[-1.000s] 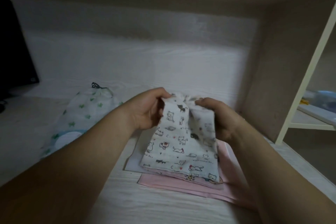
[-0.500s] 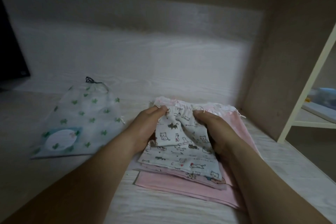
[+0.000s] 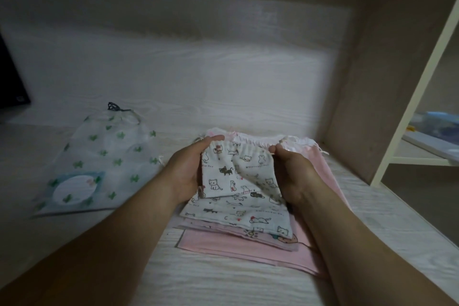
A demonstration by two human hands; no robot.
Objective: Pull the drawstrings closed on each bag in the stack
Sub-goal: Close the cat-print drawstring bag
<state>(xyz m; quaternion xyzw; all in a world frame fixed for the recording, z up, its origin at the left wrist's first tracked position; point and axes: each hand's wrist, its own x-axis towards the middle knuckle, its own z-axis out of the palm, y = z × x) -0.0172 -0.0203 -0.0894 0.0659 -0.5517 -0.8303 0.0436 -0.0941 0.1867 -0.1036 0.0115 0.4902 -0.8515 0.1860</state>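
Lifted since a moment ago, the cat-print bag [image 3: 236, 176] rises at its upper half off the pink stack [image 3: 236, 246] on your desk [image 3: 223, 281], with a cinched clover-print bag [image 3: 104, 156] to its left. Your left hand [image 3: 188, 169] and right hand [image 3: 293, 176] each pinch a top corner; the bag's tiny lettering is unreadable.

Setting: home desk nook, dim light. Pale wood-grain desktop [image 3: 223, 281], closed in by matching back panel [image 3: 173, 69] and side panel [image 3: 360, 107]. Dark monitor edge [image 3: 10, 82] far left. Cream shelf frame [image 3: 409, 94] right, holding household clutter [image 3: 437, 124]. Cat-print bag [image 3: 238, 176] and clover-print pouch [image 3: 104, 156] point to domestic use.
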